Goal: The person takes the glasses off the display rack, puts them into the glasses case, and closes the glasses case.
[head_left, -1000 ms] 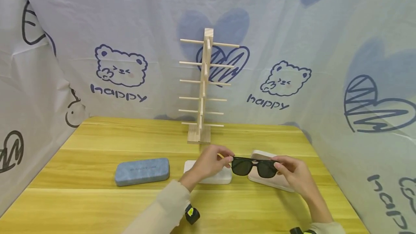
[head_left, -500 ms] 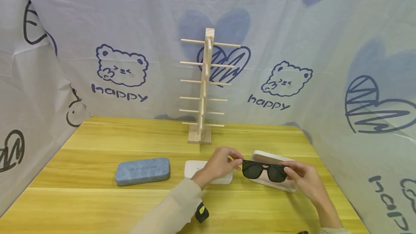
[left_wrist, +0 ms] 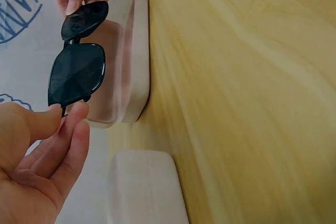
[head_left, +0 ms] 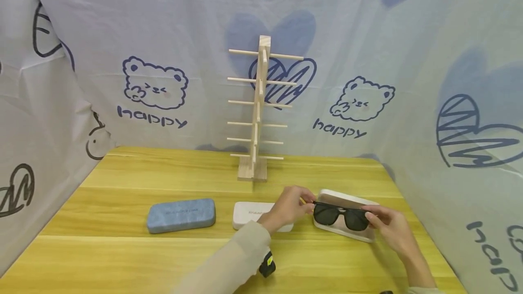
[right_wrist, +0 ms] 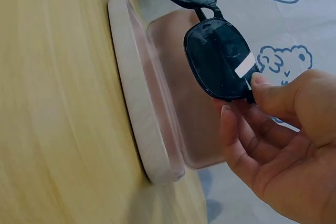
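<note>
Dark sunglasses (head_left: pixel 341 216) with a black frame hang over an open white glasses case (head_left: pixel 345 236) whose lining is pinkish. My left hand (head_left: pixel 292 205) pinches the frame's left end between thumb and fingers. At the other end, my right hand (head_left: pixel 390 226) pinches the right corner near the hinge. In the left wrist view the lenses (left_wrist: pixel 79 72) stand in front of the case's raised lid (left_wrist: pixel 107 72). The right wrist view shows the case's lower half (right_wrist: pixel 142 98) lying on the table, beneath the sunglasses.
A closed white case (head_left: pixel 249 212) lies partly behind my left wrist. Farther left is a closed blue case (head_left: pixel 181 215). A wooden rack (head_left: pixel 257 117) with several pegs on each side stands at the back, before a printed curtain (head_left: pixel 204 22). All sit on a yellow wooden table (head_left: pixel 122 257).
Both hands have carried the sunglasses to the right and slightly down, from left of the open case to over it. The cases and rack have stayed in place.
</note>
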Demonstrator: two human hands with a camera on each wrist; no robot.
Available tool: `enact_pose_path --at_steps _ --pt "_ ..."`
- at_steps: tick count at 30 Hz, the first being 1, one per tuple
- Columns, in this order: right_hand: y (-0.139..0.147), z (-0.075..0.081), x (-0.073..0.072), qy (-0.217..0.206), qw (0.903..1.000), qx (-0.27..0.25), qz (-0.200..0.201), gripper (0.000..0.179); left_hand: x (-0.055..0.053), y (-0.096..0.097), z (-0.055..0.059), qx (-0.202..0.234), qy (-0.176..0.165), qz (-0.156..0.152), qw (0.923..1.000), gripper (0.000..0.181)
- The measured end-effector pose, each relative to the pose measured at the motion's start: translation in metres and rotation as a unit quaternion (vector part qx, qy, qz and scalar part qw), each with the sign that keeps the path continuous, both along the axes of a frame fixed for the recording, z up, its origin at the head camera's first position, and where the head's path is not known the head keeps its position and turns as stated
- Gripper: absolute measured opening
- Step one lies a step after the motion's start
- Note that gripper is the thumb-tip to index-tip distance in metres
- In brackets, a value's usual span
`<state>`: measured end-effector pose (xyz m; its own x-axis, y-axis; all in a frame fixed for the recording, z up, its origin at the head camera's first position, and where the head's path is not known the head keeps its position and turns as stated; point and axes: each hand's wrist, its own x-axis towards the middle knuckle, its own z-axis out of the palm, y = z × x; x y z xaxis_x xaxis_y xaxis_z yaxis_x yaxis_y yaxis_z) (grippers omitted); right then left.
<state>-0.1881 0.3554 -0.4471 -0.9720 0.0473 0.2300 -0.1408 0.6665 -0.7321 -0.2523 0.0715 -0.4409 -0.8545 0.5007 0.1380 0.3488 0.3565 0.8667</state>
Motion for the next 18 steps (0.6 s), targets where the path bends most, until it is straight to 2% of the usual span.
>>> enact_pose_path --at_steps 10,18 --pt "0.009 -0.009 -0.003 -0.009 0.9998 -0.011 -0.015 0.022 -0.005 0.019 -0.009 -0.042 0.02 0.029 0.9985 0.019" --pt "0.01 -0.015 -0.006 -0.016 0.9994 -0.01 -0.029 0.022 -0.007 0.026 -0.014 -0.067 0.026 0.037 0.9967 0.02"
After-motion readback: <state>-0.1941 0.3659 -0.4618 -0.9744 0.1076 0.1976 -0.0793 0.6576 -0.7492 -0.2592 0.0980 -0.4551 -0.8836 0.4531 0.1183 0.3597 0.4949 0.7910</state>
